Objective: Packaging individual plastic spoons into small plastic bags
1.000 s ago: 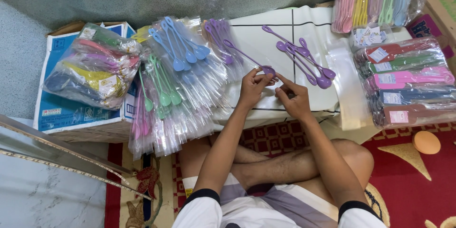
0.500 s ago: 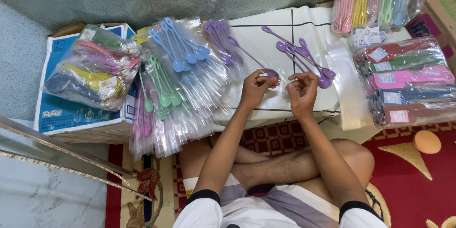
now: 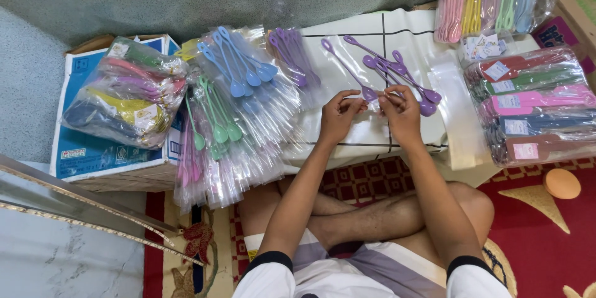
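I see both hands pinching one purple spoon (image 3: pixel 351 71) in its clear sleeve: left hand (image 3: pixel 338 118) and right hand (image 3: pixel 400 112) at its bowl end, over the white desk (image 3: pixel 347 31), beside loose purple spoons (image 3: pixel 403 77).

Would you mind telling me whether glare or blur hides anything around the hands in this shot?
Head view: soft, even light, no hard shadows. Glare streaks the clear sleeves and the wrapped bundle, dulling the colours inside. The left hand, right hand and purple spoon are sharp; the thin clear bag at the fingertips is hard to make out.
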